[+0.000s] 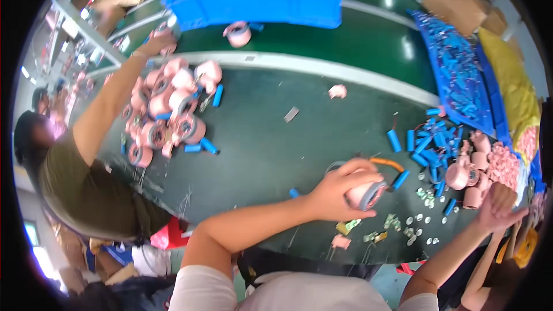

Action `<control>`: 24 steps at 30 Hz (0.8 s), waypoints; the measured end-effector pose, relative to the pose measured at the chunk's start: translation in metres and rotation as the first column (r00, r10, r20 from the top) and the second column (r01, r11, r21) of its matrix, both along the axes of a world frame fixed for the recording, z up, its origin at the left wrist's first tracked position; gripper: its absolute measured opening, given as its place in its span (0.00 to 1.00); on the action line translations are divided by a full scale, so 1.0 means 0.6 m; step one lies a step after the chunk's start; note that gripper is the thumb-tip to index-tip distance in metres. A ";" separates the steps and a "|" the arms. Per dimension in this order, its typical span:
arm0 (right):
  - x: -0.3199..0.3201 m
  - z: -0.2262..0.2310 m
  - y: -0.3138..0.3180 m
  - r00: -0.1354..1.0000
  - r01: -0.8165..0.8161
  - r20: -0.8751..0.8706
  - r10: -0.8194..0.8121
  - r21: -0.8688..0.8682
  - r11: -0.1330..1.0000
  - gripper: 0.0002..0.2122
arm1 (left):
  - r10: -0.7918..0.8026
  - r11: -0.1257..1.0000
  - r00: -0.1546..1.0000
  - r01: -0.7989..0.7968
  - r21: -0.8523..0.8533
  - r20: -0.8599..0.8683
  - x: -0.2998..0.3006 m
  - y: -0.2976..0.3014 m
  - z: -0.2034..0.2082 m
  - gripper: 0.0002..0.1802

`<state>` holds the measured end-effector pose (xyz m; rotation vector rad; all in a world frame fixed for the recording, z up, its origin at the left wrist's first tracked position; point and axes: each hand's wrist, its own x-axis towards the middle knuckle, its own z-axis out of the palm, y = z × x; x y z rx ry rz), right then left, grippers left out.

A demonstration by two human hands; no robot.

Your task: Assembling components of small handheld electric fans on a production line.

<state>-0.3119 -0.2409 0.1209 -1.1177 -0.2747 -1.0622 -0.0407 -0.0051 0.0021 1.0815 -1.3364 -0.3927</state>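
Observation:
My left hand [337, 193] is wrapped round a pink rounded housing [358, 196] with a grey ring, whose open end faces right. Just beyond it, an orange curved piece [389, 163] lies on the table beside a blue cylinder with thin leads [401, 179]. Over on the right, my right hand [499, 209] is turned palm up with its fingers curled in. What it holds, if anything, cannot be made out. It is nearest to the pink housings [473, 177] and a heap of small pink parts [503, 166].
Blue cylinders [432, 144], small green boards [393, 222] and clear discs [419, 231] lie around the right side. A blue bin [259, 0] stands at the back, a blue tray [455, 69] at right. A co-worker's arm [109, 109] reaches past piled pink housings [167, 101].

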 end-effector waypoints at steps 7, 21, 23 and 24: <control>0.051 -0.072 0.006 0.956 0.176 -0.282 -0.081 0.331 0.927 0.19 | -0.023 1.000 0.995 0.022 -0.014 -0.094 0.000 -0.001 -0.014 0.38; 0.199 -0.098 0.187 0.548 -0.013 -0.793 -0.266 -0.327 0.945 0.46 | 0.185 0.981 0.978 -0.189 -0.041 -0.092 -0.002 0.009 -0.005 0.47; 0.228 -0.106 0.218 0.549 -0.170 -0.817 -0.178 -0.318 0.933 0.45 | 0.208 0.976 0.973 -0.214 -0.050 -0.100 0.003 0.019 -0.006 0.47; 0.243 -0.108 0.231 0.537 -0.220 -0.834 -0.128 -0.285 0.933 0.45 | 0.217 0.974 0.971 -0.222 -0.048 -0.097 0.007 0.022 -0.010 0.47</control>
